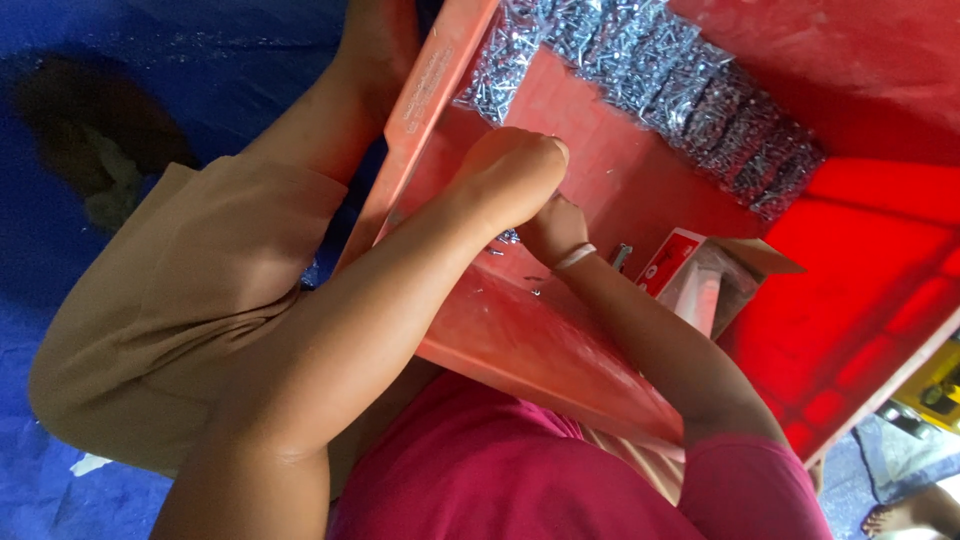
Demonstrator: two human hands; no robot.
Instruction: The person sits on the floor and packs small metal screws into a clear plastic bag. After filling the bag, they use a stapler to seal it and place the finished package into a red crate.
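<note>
Two hands (530,195) beside diagonal screw heap (650,90)

Head camera looks down (close) into tray (620,190).

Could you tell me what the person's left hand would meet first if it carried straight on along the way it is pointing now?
Probably the heap of small silver screws: the left hand points up over the bare red crate floor toward it. Depth is unclear.
</note>
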